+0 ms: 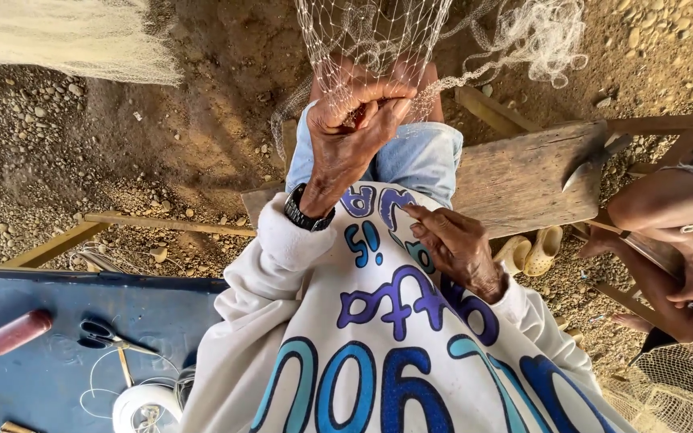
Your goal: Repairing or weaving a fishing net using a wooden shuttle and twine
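Knotted pale mesh of the fishing net hangs above the denim knee; the left hand is clamped on its strands, the right hand rests loosely curled below.

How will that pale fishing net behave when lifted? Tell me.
Probably floppy: the net drapes in loose folds over the knees. Likely light for its size, being thin open mesh. It may snag, since the left hand has fingers hooked through it.
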